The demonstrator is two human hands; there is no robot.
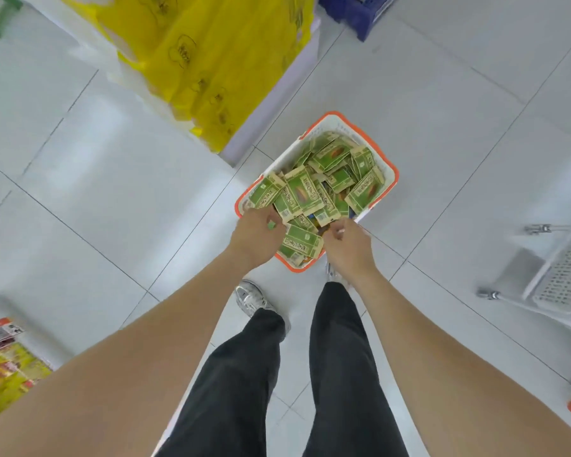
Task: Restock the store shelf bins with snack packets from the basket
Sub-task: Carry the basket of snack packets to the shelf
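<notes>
Head view, looking straight down at a pale grey tiled floor [426, 110].

Surroundings: crumpled yellow plastic bags [211, 61] are heaped on a white display plinth [277, 103] at upper left, and the plinth's corner comes near the far-left side of the basket. A blue plastic crate [353, 11] sits at the top edge, well apart. A white mesh trolley on castors [554, 278] stands at right, also well apart. Red and yellow packaged goods on a shelf [7, 374] show at lower left. Below the arms I see 2 black trouser legs [244, 374] and 1 grey trainer [251, 298]; the other foot is mostly hidden behind the right wrist.

Container: 1 white plastic basket with an orange rim [333, 113] rests on the floor just ahead of the feet. It is filled with green-and-tan snack packets [302, 192] lying loose at all angles. Both hands cover its near edge.

Left hand [257, 235]: over the near-left corner, fingers curled downward, with a sliver of green packet showing between them.

Right hand [346, 245]: over the near-right corner, thumb and forefinger pinched together at the edge of the pile. I cannot tell whether they hold a packet.
</notes>
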